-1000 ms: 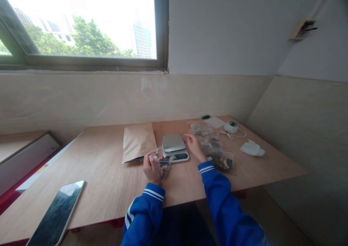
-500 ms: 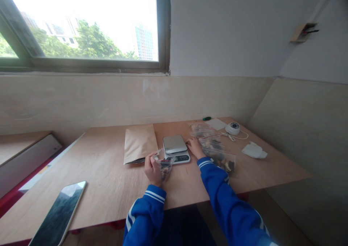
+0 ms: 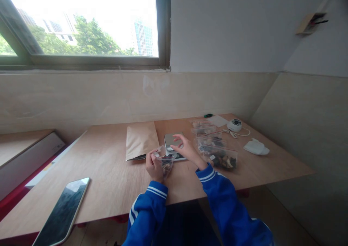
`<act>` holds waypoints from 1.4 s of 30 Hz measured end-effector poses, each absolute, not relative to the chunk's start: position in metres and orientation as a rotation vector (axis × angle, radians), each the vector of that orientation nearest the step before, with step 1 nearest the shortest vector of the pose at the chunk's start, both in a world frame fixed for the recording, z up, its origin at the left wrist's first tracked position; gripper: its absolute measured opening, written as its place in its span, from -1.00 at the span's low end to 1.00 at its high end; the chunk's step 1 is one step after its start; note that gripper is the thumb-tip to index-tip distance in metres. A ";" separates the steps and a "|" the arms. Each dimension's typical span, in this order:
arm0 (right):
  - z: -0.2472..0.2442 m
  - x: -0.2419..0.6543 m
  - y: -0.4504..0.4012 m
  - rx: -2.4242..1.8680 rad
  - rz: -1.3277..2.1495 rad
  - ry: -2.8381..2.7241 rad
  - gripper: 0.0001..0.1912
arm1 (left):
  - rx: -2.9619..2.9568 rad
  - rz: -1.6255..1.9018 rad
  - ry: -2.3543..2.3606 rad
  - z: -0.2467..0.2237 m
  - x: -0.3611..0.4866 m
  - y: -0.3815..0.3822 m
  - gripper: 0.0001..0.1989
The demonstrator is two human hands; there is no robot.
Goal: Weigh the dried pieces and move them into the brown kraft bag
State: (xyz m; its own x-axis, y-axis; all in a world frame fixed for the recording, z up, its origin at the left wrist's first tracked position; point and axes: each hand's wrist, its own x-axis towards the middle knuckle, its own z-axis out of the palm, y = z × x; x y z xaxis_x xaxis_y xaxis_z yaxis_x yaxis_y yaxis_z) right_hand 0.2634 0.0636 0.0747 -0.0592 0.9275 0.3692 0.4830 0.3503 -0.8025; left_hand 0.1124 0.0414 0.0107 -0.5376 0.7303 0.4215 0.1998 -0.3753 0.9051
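Observation:
My left hand (image 3: 153,165) is closed on the top of a clear zip bag (image 3: 168,165) with small dried pieces inside, held just in front of the scale. Above the digital kitchen scale (image 3: 169,140) hovers my right hand (image 3: 185,147), thumb and fingers apart, nothing visible between them. It covers part of the scale's metal plate and display. A brown kraft paper pouch (image 3: 141,139) lies left of the scale. Several filled zip bags (image 3: 223,160) lie in an overlapping row to the right, with dark and tan dried pieces showing in the nearest.
A large phone (image 3: 63,211) lies at the table's front left. Toward the back right are a white dome camera (image 3: 234,125) with its cable, a white paper (image 3: 218,121) and a green-handled tool (image 3: 208,115). A crumpled white tissue (image 3: 256,146) lies near the right edge.
My right hand has lifted from beside the scale's right edge and moved left over it, its fingers spreading. My left hand keeps hold of the zip bag. The view has shifted slightly.

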 end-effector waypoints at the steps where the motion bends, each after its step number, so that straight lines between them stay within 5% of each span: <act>1: 0.070 0.264 0.059 -1.284 0.600 -1.671 -0.56 | 1.233 1.992 1.471 0.011 0.113 0.042 -0.66; 9: 0.019 0.241 0.022 -1.326 0.672 -1.511 -0.47 | 1.274 2.111 1.368 0.007 0.113 0.043 -0.64; 21: 0.062 0.255 0.006 -1.034 0.751 -1.515 -0.61 | 1.447 2.061 1.215 0.004 0.112 0.041 -0.74; 28: 0.040 0.276 0.011 -0.872 1.164 -1.670 -0.57 | 1.226 1.711 1.169 -0.002 0.111 0.054 -0.63; 42: -0.018 0.280 0.023 -1.217 0.670 -1.252 -0.55 | 1.136 1.661 1.211 -0.004 0.112 0.055 -0.63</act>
